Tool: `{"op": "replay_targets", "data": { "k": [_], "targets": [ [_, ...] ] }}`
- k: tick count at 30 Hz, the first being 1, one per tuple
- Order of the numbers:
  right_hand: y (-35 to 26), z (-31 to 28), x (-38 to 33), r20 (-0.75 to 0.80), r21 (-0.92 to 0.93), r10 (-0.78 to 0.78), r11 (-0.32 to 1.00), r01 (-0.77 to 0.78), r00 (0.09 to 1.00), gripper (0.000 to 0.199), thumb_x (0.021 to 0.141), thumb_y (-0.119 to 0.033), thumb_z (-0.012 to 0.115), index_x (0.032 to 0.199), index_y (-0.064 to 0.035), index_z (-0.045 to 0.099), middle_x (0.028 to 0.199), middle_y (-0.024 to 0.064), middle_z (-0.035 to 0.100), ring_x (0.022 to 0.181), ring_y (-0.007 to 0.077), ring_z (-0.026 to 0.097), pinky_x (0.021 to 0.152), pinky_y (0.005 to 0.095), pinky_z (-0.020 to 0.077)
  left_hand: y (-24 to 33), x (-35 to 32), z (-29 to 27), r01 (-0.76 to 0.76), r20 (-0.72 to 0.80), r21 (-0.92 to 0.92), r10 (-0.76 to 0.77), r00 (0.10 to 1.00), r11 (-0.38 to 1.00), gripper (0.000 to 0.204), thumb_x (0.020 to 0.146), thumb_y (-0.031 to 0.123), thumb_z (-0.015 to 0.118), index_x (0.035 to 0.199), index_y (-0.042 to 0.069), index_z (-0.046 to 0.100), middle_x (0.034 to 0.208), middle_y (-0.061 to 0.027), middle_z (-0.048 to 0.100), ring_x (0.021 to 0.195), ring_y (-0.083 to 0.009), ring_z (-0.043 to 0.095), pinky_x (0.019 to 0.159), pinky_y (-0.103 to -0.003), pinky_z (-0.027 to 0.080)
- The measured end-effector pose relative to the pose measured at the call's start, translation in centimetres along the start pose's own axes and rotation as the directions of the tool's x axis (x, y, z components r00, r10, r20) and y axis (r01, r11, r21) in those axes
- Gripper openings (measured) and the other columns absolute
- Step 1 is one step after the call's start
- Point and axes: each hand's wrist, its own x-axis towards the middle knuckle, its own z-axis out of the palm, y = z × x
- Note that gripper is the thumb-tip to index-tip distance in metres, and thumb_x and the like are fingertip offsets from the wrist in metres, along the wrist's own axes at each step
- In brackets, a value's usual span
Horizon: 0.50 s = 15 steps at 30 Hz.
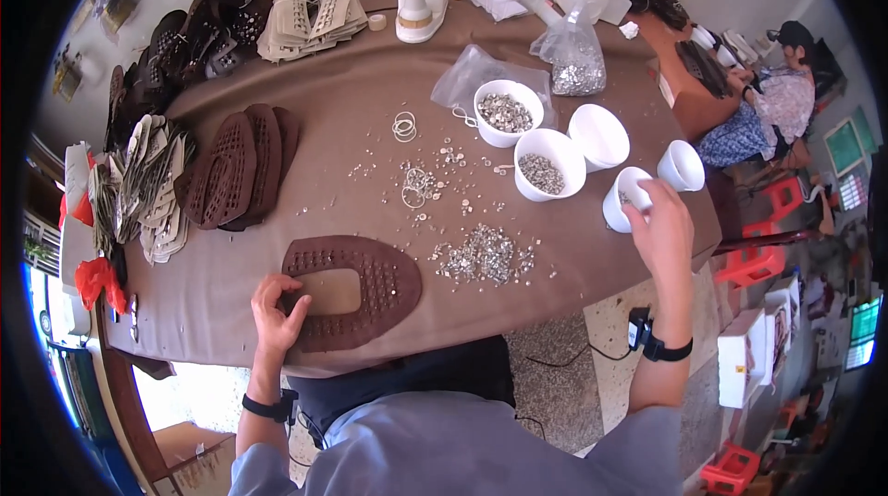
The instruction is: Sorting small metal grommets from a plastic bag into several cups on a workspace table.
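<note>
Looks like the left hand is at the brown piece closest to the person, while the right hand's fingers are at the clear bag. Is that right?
Not quite: the head view shows the right hand at a small white cup, not the bag. The left hand is indeed at that brown piece.

Single wide fisheye view from the head, downward, near the hands and table

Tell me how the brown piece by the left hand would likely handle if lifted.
The brown piece looks thin and flat, so it would probably feel light. Its large open middle suggests it may flex or sag if the left hand raised only one edge.
</note>
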Motion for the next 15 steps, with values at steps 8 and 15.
{"op": "replay_targets", "data": {
  "k": [8, 15],
  "targets": [
    [-1.7, 4.1, 11.5, 0.185, -0.274, -0.098, 0.95, 0.147, 0.978, 0.025, 0.083, -0.014, 0.079, 0.107, -0.0055, 0.078, 0.107, 0.0183, 0.076, 0.104, 0.0383, 0.072, 0.09, 0.0469, 0.0573, -0.1, -0.1, 0.2, 0.009, -0.019, -0.047, -0.01, 1.0, 0.999, 0.025, 0.071, 0.012, 0.081, 0.088, -0.001, 0.069, 0.088, -0.0154, 0.067, 0.08, -0.0296, 0.064, 0.075, -0.037, 0.052],
    [1.0, 7.7, 12.2, 0.299, -0.453, -0.002, 0.88, 0.144, 0.954, 0.018, 0.087, -0.006, 0.067, 0.099, -0.0074, 0.08, 0.106, 0.0207, 0.077, 0.105, 0.0372, 0.074, 0.089, 0.0477, 0.0592, 0.0, 0.1, 0.0, 0.029, 0.002, -0.066, -0.029, 1.0, 0.997, 0.025, 0.071, 0.011, 0.082, 0.089, -0.002, 0.071, 0.089, -0.0159, 0.068, 0.081, -0.0295, 0.066, 0.076, -0.036, 0.053]
  ]
}}
